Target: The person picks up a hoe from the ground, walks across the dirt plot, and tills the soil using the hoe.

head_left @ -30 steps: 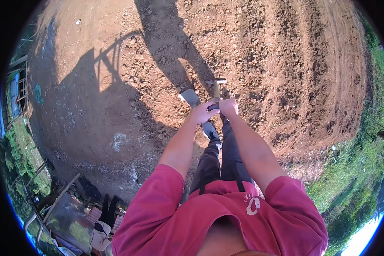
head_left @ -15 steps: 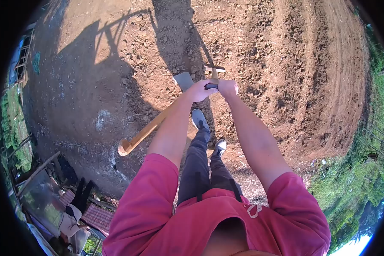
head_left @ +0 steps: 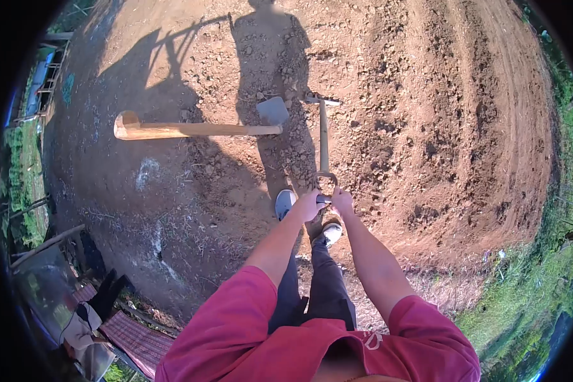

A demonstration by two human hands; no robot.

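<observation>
My left hand (head_left: pixel 311 205) is closed on the dark end of a rake-like tool (head_left: pixel 324 143) with a wooden shaft, a D-shaped grip and a crosswise head on the soil. My right hand (head_left: pixel 342 202) is closed on the other side of the same grip, close beside my left. To the left of the shaft, a hoe (head_left: pixel 188 130) with a thick wooden handle lies roughly sideways, its flat grey blade (head_left: pixel 273 111) on the loose soil. The far end of its handle is thick and bent.
Clumpy brown soil (head_left: pixel 388 127) spreads ahead, with furrows at the right. Green grass (head_left: pixel 522 293) borders the right. At the lower left are a person (head_left: pixel 79 328) beside a striped cloth (head_left: pixel 137 340) and wooden poles. My shadow falls ahead.
Both hands have moved down, closer to my body, with the grip, and more of the shaft shows. The hoe handle, earlier partly behind my left arm, now lies in view ahead. My feet have shifted.
</observation>
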